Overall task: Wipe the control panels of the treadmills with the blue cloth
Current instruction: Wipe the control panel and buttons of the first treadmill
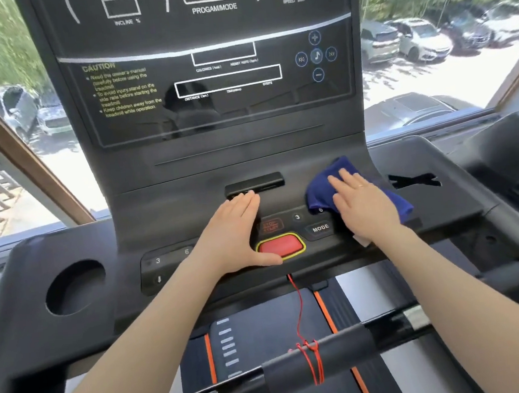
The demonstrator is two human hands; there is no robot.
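The blue cloth [339, 185] is spread, crumpled, on the right part of the treadmill's control panel [172, 223], just above and to the right of the MODE button [320, 228], and one round number key is partly covered by its lower edge. It is pressed flat against the panel by the right hand [363, 202], whose fingers are held straight and close together on top of the fabric; a ring is seen on one finger. The left hand [236, 230] is laid open on the middle of the panel, fingers straight and together, its fingertips touching the small black slot piece [254, 182] and its thumb stretched beside the red stop key [280, 245] with its yellow rim. A red safety cord [299, 313] is hung from below that key and looped round the black handlebar [318, 355]. A round cup holder [75, 287] is set in the left tray. Above, the dark display [209, 84] is marked with white outlines and a caution text. Parked cars [420, 39] are seen through the window behind.
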